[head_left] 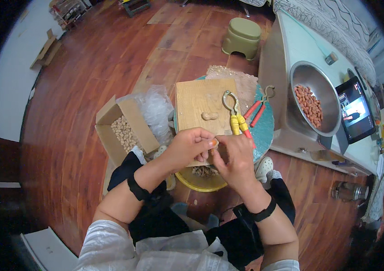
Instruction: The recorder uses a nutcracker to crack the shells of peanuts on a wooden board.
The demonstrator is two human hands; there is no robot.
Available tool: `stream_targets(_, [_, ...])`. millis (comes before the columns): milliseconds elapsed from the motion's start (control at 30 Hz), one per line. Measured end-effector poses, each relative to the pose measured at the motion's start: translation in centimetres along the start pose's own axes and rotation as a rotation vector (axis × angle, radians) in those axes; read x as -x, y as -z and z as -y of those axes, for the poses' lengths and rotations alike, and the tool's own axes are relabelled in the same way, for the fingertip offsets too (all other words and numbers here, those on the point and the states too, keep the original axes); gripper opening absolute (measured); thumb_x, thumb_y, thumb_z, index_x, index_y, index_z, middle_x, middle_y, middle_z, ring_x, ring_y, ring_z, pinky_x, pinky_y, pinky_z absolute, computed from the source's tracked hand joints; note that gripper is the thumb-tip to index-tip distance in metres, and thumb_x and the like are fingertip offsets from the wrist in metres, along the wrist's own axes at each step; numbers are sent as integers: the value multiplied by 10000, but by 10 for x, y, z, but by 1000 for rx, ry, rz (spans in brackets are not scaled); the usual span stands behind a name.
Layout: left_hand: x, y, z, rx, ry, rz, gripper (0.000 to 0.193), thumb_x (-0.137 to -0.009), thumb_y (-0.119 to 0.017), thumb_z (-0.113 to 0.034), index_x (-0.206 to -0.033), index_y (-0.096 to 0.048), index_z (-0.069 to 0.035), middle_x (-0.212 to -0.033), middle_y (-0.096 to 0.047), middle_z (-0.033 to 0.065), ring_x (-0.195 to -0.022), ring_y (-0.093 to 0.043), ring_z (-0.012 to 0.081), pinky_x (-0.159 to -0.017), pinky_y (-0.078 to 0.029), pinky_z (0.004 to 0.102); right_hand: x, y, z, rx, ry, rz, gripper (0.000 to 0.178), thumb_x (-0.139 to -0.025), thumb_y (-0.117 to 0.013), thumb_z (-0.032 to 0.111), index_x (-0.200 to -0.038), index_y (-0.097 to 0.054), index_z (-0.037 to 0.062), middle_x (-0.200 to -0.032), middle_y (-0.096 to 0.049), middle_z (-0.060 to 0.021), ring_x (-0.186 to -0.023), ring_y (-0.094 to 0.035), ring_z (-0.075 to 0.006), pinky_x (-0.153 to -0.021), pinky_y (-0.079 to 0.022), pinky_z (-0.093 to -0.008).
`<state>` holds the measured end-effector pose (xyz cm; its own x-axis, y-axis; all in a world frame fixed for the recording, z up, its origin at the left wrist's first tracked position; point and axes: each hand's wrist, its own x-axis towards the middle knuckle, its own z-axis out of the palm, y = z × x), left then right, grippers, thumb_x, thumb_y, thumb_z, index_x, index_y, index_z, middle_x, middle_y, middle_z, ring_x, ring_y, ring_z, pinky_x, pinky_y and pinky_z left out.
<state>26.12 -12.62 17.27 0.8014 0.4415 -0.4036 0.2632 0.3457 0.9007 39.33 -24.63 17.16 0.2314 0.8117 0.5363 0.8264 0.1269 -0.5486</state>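
Note:
My left hand [187, 147] and my right hand [237, 158] meet over the near edge of a wooden board [192, 99]. Their fingertips pinch a small peanut [216, 141], mostly hidden by the fingers; the left thumbnail looks orange. An unshelled peanut [209, 116] lies on the board. Beside it, pliers with yellow and red handles [234, 119] rest with their rounded jaws pointing away from me. Another pair of pliers with red handles [258, 113] lies farther right. Below my hands, a yellow basin [196, 185] holds dark and pale bits, perhaps shells.
An open cardboard box [106, 118] of unshelled peanuts stands left, against a clear plastic bag [157, 106]. The board sits on a round teal top [266, 128]. At right, a metal bowl [298, 72] of reddish kernels and a tablet [359, 124] occupy a cabinet. A green stool [241, 36] stands beyond.

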Motion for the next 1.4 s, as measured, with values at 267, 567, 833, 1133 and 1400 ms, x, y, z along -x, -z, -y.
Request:
stream_targets(267, [-3, -1, 0, 151, 32, -46, 246, -867, -695, -148, -1009, -580, 17, -738, -609, 19, -593, -548, 64, -523, -449, 196, -1, -1, 1, -115, -18, 37, 356, -727, -676, -6, -1061, -556, -27, -916, -588, -168, -860, -554, -348, -763, -455, -429])
stream_targets(567, [-2, 2, 2, 112, -31, -30, 205, -886, -667, -131, -997, -584, 20, -798, -639, 40, -643, -585, 81, -575, -487, 209, 1, -3, 3, -163, -60, 60, 388, -747, -633, -40, -1125, -546, -50, -934, -595, -192, -871, -569, -366, -781, -459, -435])
stream_targets(833, [-5, 1, 9, 143, -52, -26, 217, -892, -666, -155, -990, -578, 18, -827, -643, 62, -682, -606, 96, -601, -518, 225, 0, -3, 5, -206, -114, 80, 367, -750, -604, -63, -1114, -555, -45, -939, -595, -198, -874, -573, -368, -779, -458, -434])
stream_targets(1133, [-5, 1, 10, 116, -73, -18, 195, -902, -644, -128, -1004, -586, 28, -837, -652, 72, -699, -626, 107, -623, -547, 239, 0, -1, 2, -218, -89, 100, 367, -753, -592, -66, -1117, -548, -44, -940, -590, -203, -873, -569, -371, -764, -462, -433])
stream_targets(1400, [-5, 2, 11, 113, -67, -18, 191, -906, -630, -111, -1010, -580, 41, -849, -649, 88, -709, -626, 115, -633, -554, 244, 1, -3, 1, -225, -102, 120, 358, -760, -590, -64, -1115, -544, -46, -943, -584, -205, -871, -564, -379, -771, -461, -437])
